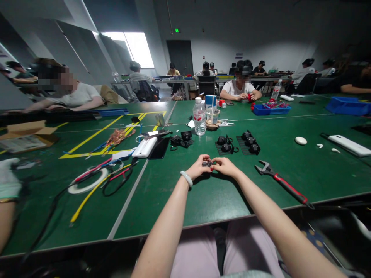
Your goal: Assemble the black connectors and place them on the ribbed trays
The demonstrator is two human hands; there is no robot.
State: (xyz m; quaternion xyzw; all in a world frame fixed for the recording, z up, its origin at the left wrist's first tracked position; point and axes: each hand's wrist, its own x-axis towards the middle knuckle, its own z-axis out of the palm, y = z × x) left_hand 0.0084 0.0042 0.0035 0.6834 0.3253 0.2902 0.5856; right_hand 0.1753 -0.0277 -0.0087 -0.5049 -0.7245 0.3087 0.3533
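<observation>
Close together over the green table (199, 208), both my hands are closed around a small dark part (206, 164) whose exact kind I cannot make out. My left hand (198, 166), with a pale bangle at the wrist, grips it from the left. Fingertips of my right hand (224, 166) pinch it from the other side. Just beyond lie black round-knobbed parts (225, 145) on a dark mat, and a second dark mat (248, 143) carries more of them. Further left is a cluster of similar black pieces (182, 139).
An adjustable wrench (285, 186) with a red-black handle lies right of my arms. A water bottle (199, 117) and a drink cup (212, 115) stand ahead. Cables (92, 179) and a white power bank (145, 147) lie left. A co-worker's gloved hand (9, 179) is at far left.
</observation>
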